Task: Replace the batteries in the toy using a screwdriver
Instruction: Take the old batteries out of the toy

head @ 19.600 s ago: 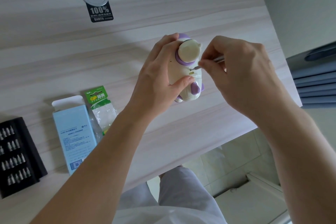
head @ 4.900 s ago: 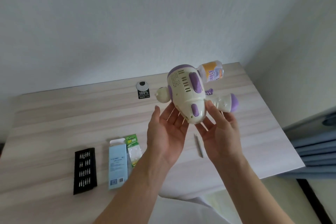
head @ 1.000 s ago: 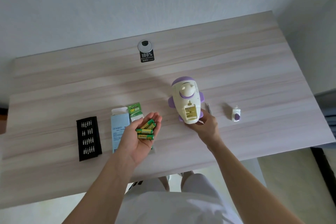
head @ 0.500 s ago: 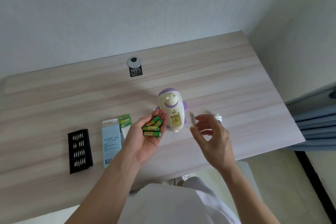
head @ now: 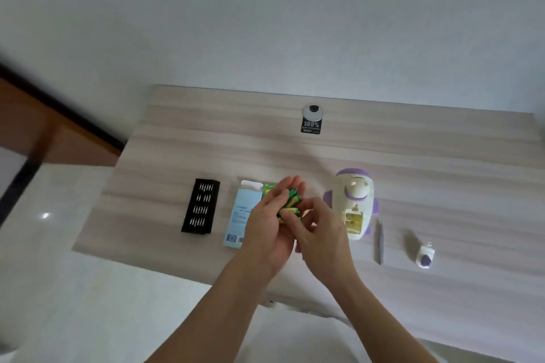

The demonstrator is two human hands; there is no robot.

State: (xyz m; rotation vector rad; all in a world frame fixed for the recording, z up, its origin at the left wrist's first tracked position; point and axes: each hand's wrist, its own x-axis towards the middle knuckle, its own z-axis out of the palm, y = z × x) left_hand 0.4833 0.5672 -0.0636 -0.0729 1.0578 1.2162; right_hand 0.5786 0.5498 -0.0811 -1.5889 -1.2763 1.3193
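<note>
left hand [head: 269, 222]: open palm cradling batteries [head: 290, 204], centre-near | right hand [head: 323, 234]: fingertips on one cell, pinch unclear | toy [head: 355, 200]: right, compartment open upward | advice: lift one cell only, palm level, match polarity.

A plain pale grey wall [head: 265, 9] rises behind a light wood-grain surface [head: 442, 156] with a round cable port [head: 312, 111] near its back edge. Left, glossy pale floor [head: 73, 289] shows a small glint; a brown wooden panel [head: 35, 127], dark-edged, stands beyond.
</note>
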